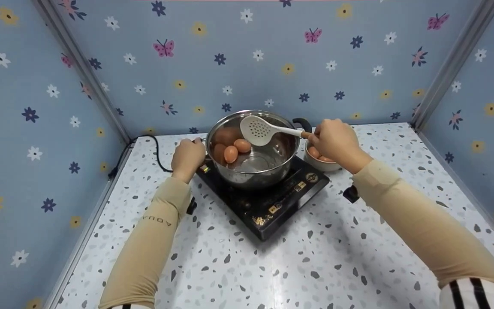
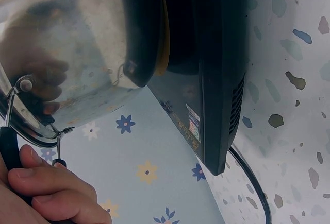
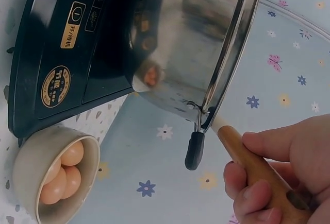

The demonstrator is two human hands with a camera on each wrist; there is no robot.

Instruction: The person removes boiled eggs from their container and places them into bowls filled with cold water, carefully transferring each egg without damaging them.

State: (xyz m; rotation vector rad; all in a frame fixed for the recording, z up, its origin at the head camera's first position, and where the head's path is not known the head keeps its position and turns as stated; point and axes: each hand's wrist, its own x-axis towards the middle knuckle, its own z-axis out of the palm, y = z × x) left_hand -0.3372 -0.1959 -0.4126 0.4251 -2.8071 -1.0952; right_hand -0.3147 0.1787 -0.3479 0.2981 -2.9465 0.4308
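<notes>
A steel pot (image 1: 255, 178) stands on a black induction cooker (image 1: 268, 201). Two brown eggs (image 1: 230, 154) lie inside it, at the left of its bottom. My left hand (image 1: 188, 158) grips the pot's left handle (image 2: 10, 152), fingers curled round it. With my right hand (image 1: 336, 139) I hold a slotted skimmer (image 1: 259, 130) by its wooden handle (image 3: 258, 172). Its white perforated head is over the pot's opening, with nothing on it. Below my right hand a bowl (image 3: 31, 167) holds several brown eggs (image 3: 67, 177).
The pot's other handle (image 1: 302, 124) sticks out at the right. A black cord (image 1: 158, 150) runs from the cooker's left across the speckled table (image 1: 212, 266). Patterned wall panels (image 1: 230, 51) enclose the table at the back and both sides.
</notes>
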